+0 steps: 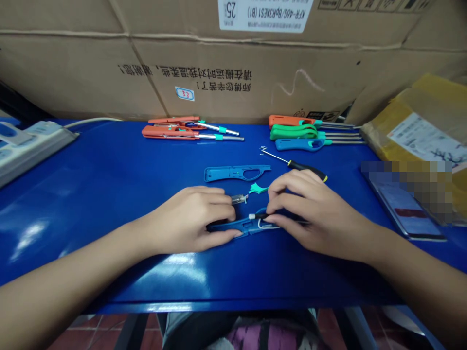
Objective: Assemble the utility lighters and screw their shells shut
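My left hand (197,218) is closed on a blue lighter casing half (245,226), its thumb on the near edge and fingers over the far side. My right hand (319,209) pinches a small black cylinder with a white end (258,216), which looks like an igniter, over the casing's right part. A bent white wire (260,224) shows beneath it. By my left fingers, a clear fuel tank (239,199) is partly covered. A green trigger (257,188) lies just beyond my right fingertips. Farther back rests the other blue casing half (233,173).
A screwdriver (306,168) lies behind my right hand, small screws (262,148) at its tip. Orange lighters (171,131) stand back left; orange, green and blue lighters (295,132) back right. A phone (412,209), yellow parcel (419,126), power strip (32,146) and cardboard box (219,53) surround them.
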Demonstrator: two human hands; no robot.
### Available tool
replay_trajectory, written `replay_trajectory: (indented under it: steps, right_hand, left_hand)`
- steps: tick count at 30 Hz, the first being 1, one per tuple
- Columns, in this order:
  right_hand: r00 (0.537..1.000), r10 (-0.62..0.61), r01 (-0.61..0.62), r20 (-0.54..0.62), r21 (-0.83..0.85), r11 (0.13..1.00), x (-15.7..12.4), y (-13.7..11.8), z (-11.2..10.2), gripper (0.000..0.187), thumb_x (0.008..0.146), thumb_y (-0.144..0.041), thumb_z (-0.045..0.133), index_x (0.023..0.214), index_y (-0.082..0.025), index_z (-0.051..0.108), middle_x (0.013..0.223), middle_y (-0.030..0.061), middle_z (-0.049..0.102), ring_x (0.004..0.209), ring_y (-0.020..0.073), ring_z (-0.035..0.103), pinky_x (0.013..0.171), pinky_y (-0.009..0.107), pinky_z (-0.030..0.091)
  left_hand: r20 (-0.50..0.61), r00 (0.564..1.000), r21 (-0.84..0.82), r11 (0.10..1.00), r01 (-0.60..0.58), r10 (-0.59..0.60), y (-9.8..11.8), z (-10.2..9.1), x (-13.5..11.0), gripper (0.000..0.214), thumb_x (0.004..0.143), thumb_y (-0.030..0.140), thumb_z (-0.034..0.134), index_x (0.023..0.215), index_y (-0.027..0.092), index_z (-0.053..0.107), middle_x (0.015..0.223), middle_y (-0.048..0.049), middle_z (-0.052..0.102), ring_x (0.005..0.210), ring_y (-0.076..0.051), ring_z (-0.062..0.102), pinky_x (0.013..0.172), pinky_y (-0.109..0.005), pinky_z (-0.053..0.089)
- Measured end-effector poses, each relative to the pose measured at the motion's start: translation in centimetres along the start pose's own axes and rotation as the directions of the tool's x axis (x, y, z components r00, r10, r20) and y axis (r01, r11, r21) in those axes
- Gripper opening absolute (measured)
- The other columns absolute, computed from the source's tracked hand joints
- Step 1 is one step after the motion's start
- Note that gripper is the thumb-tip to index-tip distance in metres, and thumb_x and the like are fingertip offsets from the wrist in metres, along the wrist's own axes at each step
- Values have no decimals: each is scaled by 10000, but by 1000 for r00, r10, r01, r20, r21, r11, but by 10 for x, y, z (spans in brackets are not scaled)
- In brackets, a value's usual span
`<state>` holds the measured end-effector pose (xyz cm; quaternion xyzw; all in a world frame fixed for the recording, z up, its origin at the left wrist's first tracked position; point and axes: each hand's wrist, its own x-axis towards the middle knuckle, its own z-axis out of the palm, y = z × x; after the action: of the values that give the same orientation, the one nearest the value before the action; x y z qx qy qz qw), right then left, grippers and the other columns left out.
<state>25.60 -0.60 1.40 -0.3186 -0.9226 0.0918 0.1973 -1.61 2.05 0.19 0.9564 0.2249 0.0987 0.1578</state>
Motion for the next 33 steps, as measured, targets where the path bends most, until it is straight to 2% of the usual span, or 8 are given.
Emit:
replay_trajectory:
  steps: [5, 8, 11, 15, 23, 29, 31, 33]
  right_hand:
    - [997, 39, -39, -73, 9, 999, 2, 10, -2, 33, 981, -232, 566, 954, -227, 586, 1010, 58, 661, 989, 212, 601, 880, 387, 415]
    - [996, 23, -21, -90, 26, 999, 3, 14, -4, 26, 974, -212, 563, 957, -230, 572, 975, 49, 669, 963, 206, 613, 874, 380, 433]
    - [996, -18, 19, -82, 5, 1000, 2, 16, -6, 32, 976, -201, 556, 982, -231, 564, 986, 51, 667, 962, 203, 615, 882, 380, 441]
    - [994, -48, 45, -99, -30, 999, 1, 15, -8, 51, 980, -189, 560, 1000, -230, 537, 985, 56, 654, 961, 200, 605, 878, 375, 449]
    - [982, 15, -37, -187, -117, 992, 0, 18, -6, 41, 985, -197, 513, 1005, -231, 521, 932, 60, 672, 900, 231, 629, 829, 391, 464]
    - [977, 37, -63, -209, -120, 991, 0, 18, -4, 31, 986, -204, 516, 1002, -216, 539, 922, 64, 677, 880, 232, 635, 811, 390, 471]
    - [977, 75, -98, -199, -108, 989, 0, 17, -5, 33, 991, -233, 526, 1014, -218, 544, 952, 68, 675, 925, 236, 633, 837, 389, 476]
    - [978, 133, -146, -163, -75, 986, 0, 18, -8, 116, 985, -293, 554, 1069, -213, 547, 1022, 81, 665, 974, 239, 627, 854, 381, 483]
  left_hand:
    - [-39, 999, -21, 1000, 19, -20, 1, 0, 0, 213, 982, 347, 586, 1047, 183, 706, 938, -38, 719, 834, -175, 652, 759, -299, 497]
    - [-60, 997, -118, 992, 45, -53, 3, 0, 0, 235, 1008, 299, 536, 1113, 189, 715, 977, -47, 743, 881, -175, 678, 798, -298, 529]
    - [-128, 977, -266, 955, 129, -168, 5, 0, 1, 260, 1009, 282, 533, 1182, 219, 717, 1061, -32, 771, 859, -150, 711, 752, -258, 556]
    - [-193, 916, -363, 893, 265, -351, 6, -1, 2, 252, 959, 339, 610, 1149, 253, 753, 1106, 2, 786, 812, -156, 745, 577, -210, 539]
    - [-156, 872, -501, 798, 334, -463, 10, -6, 3, 216, 899, 343, 667, 1048, 245, 789, 1024, 17, 803, 814, -170, 742, 641, -214, 575]
    - [-96, 842, -700, 637, 322, -531, 9, -6, 7, 167, 848, 266, 700, 968, 198, 794, 802, 17, 785, 617, -104, 656, 506, -166, 486]
    - [-63, 834, -735, 591, 333, -548, 7, -6, 7, 169, 841, 274, 707, 959, 192, 796, 772, 8, 774, 585, -101, 639, 486, -167, 475]
    - [-38, 821, -750, 559, 354, -570, 5, -6, 7, 193, 836, 291, 715, 971, 180, 798, 732, -3, 761, 546, -100, 621, 473, -171, 472]
